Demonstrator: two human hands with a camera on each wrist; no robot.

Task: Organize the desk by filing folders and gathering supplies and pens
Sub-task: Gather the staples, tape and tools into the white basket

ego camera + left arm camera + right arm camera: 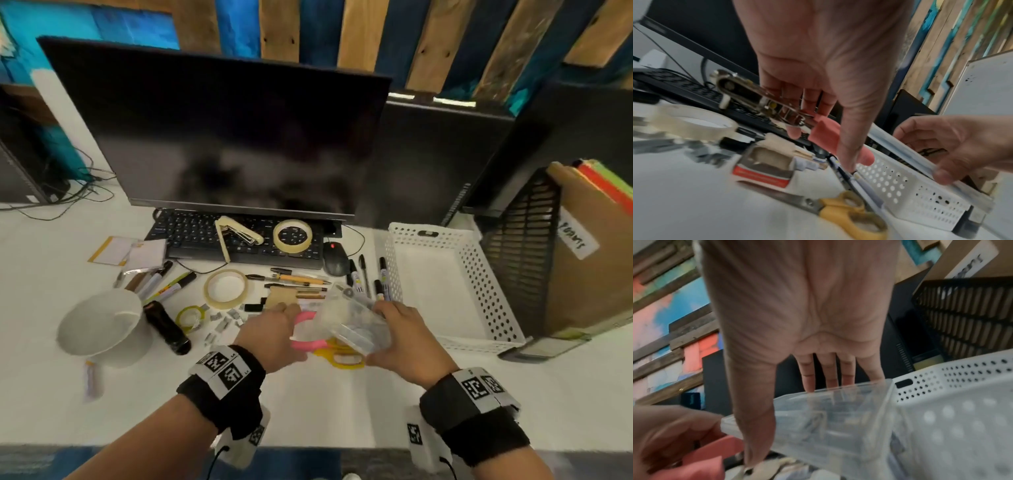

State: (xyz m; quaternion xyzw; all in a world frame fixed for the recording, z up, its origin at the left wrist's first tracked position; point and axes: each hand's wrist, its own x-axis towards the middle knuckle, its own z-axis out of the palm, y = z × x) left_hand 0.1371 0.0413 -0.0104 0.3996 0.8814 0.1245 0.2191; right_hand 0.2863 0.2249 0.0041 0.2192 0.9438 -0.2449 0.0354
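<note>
Palm-down, right hand (407, 337) around clear box (356, 325).

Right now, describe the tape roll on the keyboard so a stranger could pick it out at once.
Find the big dark monitor; directly below it lies the black keyboard. The tape roll rests on the keyboard's right end, right of the open stapler. Unlike the other cream roll, which lies on the white desk, this one sits on the keys.

1. Three tape rolls (226, 290) lay out: one on the keyboard, two on the desk.
2. Two scissors (342, 354), pink-handled and yellow-handled.
3. One white perforated basket (493, 308).
4. One stapler (238, 233).
5. One mouse (336, 261).
</note>
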